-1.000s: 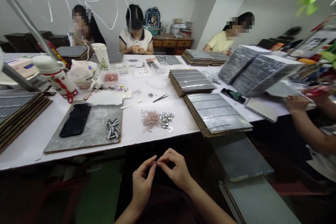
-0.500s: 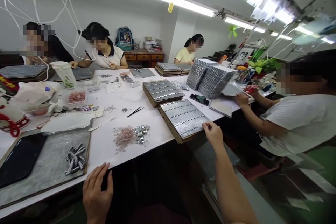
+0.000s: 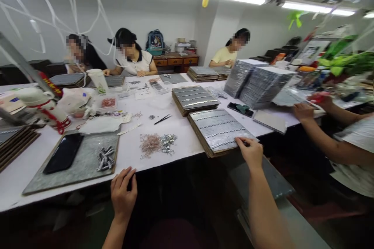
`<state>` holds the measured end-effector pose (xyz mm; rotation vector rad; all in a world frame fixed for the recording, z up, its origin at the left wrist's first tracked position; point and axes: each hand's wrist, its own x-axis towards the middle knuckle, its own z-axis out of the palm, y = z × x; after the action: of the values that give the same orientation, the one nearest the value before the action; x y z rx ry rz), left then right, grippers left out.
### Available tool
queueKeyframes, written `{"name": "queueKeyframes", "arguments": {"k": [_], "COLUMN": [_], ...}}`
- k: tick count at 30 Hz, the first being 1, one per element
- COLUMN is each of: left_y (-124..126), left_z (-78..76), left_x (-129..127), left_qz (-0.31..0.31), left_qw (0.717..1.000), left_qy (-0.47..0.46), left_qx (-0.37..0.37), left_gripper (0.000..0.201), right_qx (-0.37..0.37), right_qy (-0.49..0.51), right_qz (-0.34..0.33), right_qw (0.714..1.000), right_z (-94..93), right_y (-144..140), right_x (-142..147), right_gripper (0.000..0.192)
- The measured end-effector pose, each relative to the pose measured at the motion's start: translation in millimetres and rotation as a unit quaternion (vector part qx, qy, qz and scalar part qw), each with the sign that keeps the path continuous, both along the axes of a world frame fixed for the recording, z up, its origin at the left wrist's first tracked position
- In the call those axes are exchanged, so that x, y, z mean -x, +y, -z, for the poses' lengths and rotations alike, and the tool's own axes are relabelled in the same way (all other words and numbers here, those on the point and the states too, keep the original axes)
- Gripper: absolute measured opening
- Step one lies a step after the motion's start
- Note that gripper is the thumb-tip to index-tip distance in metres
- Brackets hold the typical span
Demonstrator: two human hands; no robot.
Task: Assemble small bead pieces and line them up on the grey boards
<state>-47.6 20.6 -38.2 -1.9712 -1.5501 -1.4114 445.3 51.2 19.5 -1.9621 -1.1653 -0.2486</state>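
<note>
My right hand point(image 3: 251, 151) has thumb and fingers pressed together at the front right corner of the top board of a stack of metal-topped boards point(image 3: 214, 126). What they pinch there, if anything, is too small to tell. Rows of small shiny discs line this board. My left hand point(image 3: 124, 192), fingers loosely curved and thumb apart, holds nothing at the table's front edge. Between the hands lie a heap of small pinkish clear pieces point(image 3: 149, 144) and a pile of silvery pieces point(image 3: 168, 143). Behind them rest black tweezers point(image 3: 163, 119).
A second board stack point(image 3: 194, 99) stands behind the first. On the left, a grey board point(image 3: 87, 163) carries a black phone point(image 3: 64, 152) and a pile of silver metal parts point(image 3: 105, 158). Tall wrapped stacks point(image 3: 260, 87) stand back right. Co-workers sit across the table and at right.
The view has turned left, so everything sits further right in the picture. My right hand stays at the board's corner with its fingers pinched; my left stays by the table edge.
</note>
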Motion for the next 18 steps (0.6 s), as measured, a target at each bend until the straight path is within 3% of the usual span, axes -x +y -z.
{"name": "queueKeyframes", "arguments": {"k": [5,8,9,10,12,13,15,18], "left_y": [-2.8,-3.0,-3.2,-3.3,-3.3,-3.1,-2.4,-1.3], "left_z": [-8.9,-11.5,-11.8,-12.0,-12.0,-12.0,-12.0,-11.0], "left_x": [-1.7,-2.2,-2.5,-2.9,-3.6,-4.0,-4.7,-6.1], "left_qz": [0.004,0.001,0.001,0.0,-0.002,-0.003,-0.008,-0.019], "left_qw": [0.998,0.997,0.996,0.996,0.997,0.996,0.995,0.992], "left_qy": [-0.026,-0.033,-0.035,-0.035,-0.032,-0.028,-0.019,-0.012], "left_qx": [0.053,0.075,0.076,0.076,0.077,0.079,0.094,0.128], "left_gripper": [0.02,0.021,0.021,0.021,0.022,0.023,0.024,0.029], "right_qx": [-0.05,-0.067,-0.06,-0.053,-0.029,-0.011,0.034,0.081], "right_qy": [-0.022,-0.055,-0.072,-0.089,-0.092,-0.086,-0.072,-0.059], "right_qz": [0.072,0.047,-0.005,-0.099,-0.285,-0.347,-0.432,-0.479], "right_qw": [0.996,0.995,0.996,0.99,0.954,0.934,0.898,0.872], "right_z": [-5.0,-5.1,-4.3,-3.0,0.6,2.8,7.6,13.5], "right_y": [0.2,1.9,1.3,0.1,-2.6,-4.0,-6.9,-11.0], "right_x": [20.2,77.7,107.1,140.1,209.3,241.6,293.7,333.9], "right_gripper": [0.073,0.064,0.055,0.045,0.028,0.026,0.031,0.041]}}
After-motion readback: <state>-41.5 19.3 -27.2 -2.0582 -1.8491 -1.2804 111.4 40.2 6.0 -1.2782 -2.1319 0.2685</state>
